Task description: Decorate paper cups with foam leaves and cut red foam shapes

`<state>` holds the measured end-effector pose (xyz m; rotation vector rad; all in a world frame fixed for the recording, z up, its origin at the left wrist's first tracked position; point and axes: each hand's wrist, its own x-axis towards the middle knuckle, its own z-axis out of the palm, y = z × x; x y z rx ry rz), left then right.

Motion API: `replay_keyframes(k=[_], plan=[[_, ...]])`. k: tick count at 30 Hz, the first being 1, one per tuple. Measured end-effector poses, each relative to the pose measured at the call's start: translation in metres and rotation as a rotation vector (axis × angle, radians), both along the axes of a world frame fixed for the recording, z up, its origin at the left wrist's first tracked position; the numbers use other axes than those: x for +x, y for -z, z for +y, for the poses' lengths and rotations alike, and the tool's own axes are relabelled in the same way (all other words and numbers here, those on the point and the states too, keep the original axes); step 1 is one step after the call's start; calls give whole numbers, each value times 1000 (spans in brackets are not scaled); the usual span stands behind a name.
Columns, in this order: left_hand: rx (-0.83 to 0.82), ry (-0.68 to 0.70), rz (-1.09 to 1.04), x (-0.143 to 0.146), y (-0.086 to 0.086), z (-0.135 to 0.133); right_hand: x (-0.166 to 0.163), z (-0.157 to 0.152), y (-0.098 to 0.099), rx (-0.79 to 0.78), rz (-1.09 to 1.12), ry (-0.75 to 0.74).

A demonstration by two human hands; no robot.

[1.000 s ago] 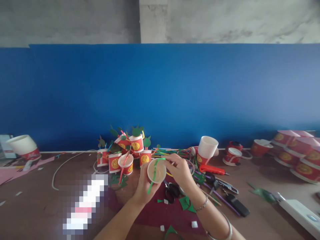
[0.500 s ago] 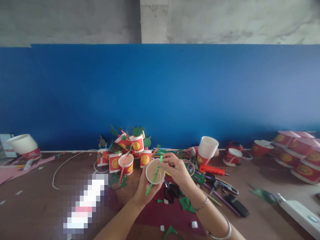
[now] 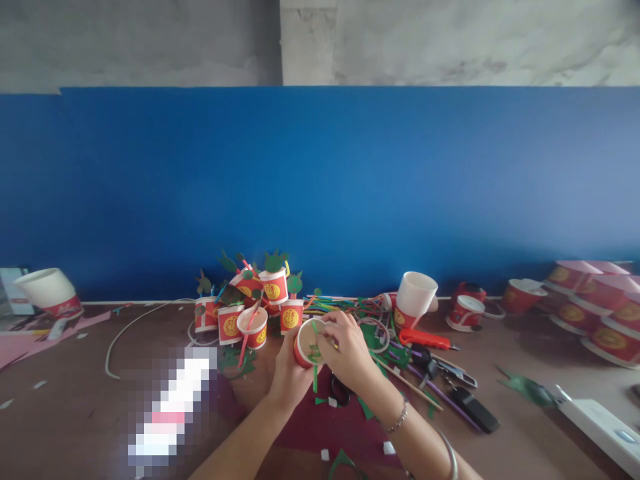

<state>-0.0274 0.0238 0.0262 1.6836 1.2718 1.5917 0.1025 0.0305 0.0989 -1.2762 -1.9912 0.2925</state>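
Note:
My left hand (image 3: 290, 375) is wrapped round a red and white paper cup (image 3: 303, 343), its mouth tilted toward me. A green straw (image 3: 315, 380) passes through the cup, with its lower end sticking out below the rim. At the cup's right edge, the bent fingers of my right hand (image 3: 349, 350) pinch the straw inside the mouth; the fingertips partly hide it. Beneath my hands lie scissors (image 3: 340, 392) and green paper scraps on a dark red sheet (image 3: 310, 433).
Decorated paper cups (image 3: 253, 327) are piled at the back, left of my hands. Stacked white cups (image 3: 417, 291), a red-orange cutter (image 3: 425, 340), loose straws (image 3: 345, 307) and a black key fob (image 3: 475, 410) lie to the right. A glue gun (image 3: 595, 427) lies far right; a cable (image 3: 113, 347) curves at left.
The cup has turned, so the straw that slanted across it now stands nearly upright. My right hand has moved down and left, its fingers shifting from the straw's top end into the cup's mouth.

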Motion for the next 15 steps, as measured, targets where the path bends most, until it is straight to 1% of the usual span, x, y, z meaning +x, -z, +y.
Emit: replay_keyframes(k=[4,9,15], plan=[[14,13,44,0,7,1,0,-2,-1,-5,-62,4],[55,25,100,-1,6,1,-2,-3,1,18,-92,37],[60,35,109,0,5,1,-6,-4,4,60,-23,64]])
